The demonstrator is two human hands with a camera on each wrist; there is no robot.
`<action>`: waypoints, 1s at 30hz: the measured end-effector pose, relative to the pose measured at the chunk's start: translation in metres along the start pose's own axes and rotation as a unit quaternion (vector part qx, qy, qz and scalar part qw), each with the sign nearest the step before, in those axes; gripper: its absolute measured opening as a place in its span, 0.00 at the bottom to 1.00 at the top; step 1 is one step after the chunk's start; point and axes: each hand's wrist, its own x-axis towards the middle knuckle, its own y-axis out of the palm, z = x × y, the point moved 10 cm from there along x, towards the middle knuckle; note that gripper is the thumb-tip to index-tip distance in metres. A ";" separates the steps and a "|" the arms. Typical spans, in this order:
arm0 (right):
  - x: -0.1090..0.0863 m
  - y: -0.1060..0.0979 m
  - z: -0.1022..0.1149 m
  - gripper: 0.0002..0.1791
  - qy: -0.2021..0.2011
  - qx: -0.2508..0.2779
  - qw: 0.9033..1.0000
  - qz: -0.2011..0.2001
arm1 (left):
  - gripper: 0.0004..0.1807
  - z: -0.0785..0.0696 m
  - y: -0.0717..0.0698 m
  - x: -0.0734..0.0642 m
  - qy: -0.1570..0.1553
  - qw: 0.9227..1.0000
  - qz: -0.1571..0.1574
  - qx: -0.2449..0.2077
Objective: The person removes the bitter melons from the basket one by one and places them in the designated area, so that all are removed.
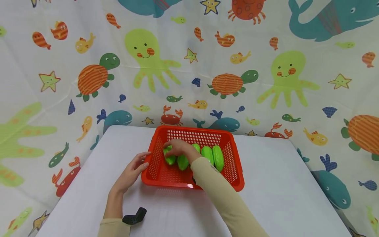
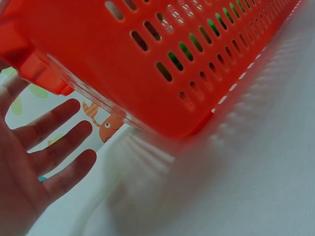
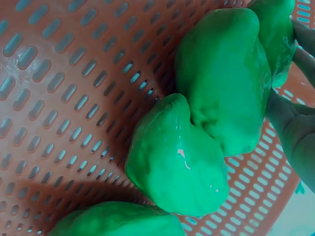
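Note:
A red plastic basket (image 1: 173,183) holds several glossy, lumpy green vegetables that look like peppers. Reaching into it, my right hand (image 1: 179,148) has its fingers curled over the leftmost green pepper (image 1: 169,159). In the right wrist view, the thumb and fingers (image 3: 304,43) grip that far pepper (image 3: 276,42) at the upper right; a larger pepper (image 3: 224,73) lies beside it, with another pepper (image 3: 177,157) nearer. My left hand (image 1: 131,172) is at the basket's left rim, its fingers spread and straight in the left wrist view.
The basket stands on a white table (image 1: 275,184). Behind it hangs a cloth (image 1: 183,75) printed with sea animals. Two more peppers (image 1: 218,158) lie toward the basket's right side. A black wrist device (image 1: 135,217) sits at the left sleeve.

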 end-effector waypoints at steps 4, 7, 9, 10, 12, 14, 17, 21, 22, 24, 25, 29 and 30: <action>0.000 0.000 -0.002 0.24 -0.004 0.006 1.000 -0.004 | 0.28 0.000 0.000 0.001 0.001 1.000 0.001 0.001; 0.000 -0.002 -0.005 0.25 -0.010 0.018 1.000 -0.014 | 0.28 0.000 0.001 0.001 0.001 1.000 0.003 0.001; 0.000 -0.003 -0.007 0.25 -0.015 0.026 0.999 -0.020 | 0.28 0.001 0.001 0.001 0.000 1.000 0.005 0.001; 0.000 -0.003 -0.008 0.25 -0.018 0.028 0.999 -0.023 | 0.28 0.001 0.001 0.001 -0.001 1.000 0.005 0.001; 0.000 -0.004 -0.009 0.26 -0.022 0.036 0.999 -0.024 | 0.28 0.001 0.001 0.001 -0.002 1.000 0.003 0.001; 0.000 -0.005 -0.009 0.26 -0.026 0.044 0.998 -0.023 | 0.28 0.001 0.000 0.001 -0.003 1.000 0.002 0.001; -0.001 -0.007 -0.009 0.25 -0.027 0.059 0.998 -0.025 | 0.28 0.000 -0.001 0.001 -0.002 1.000 0.001 0.002; 0.000 -0.010 -0.010 0.25 -0.029 0.065 0.997 -0.034 | 0.28 0.000 -0.002 0.002 0.002 1.000 0.001 0.004; 0.000 -0.010 -0.010 0.25 -0.031 0.067 0.997 -0.036 | 0.28 0.000 -0.002 0.002 0.002 1.000 0.001 0.004; -0.001 -0.012 -0.009 0.25 -0.034 0.074 0.996 -0.039 | 0.28 0.000 -0.002 0.003 0.003 1.000 0.002 0.004; -0.001 -0.012 -0.010 0.25 -0.035 0.077 0.996 -0.041 | 0.28 0.000 -0.002 0.003 0.003 1.000 0.002 0.004; -0.001 -0.015 -0.009 0.26 -0.039 0.088 0.994 -0.048 | 0.28 0.001 -0.002 0.003 0.002 1.000 0.002 0.004; -0.001 -0.015 -0.009 0.26 -0.039 0.088 0.994 -0.049 | 0.28 0.001 -0.002 0.003 0.001 1.000 0.001 0.004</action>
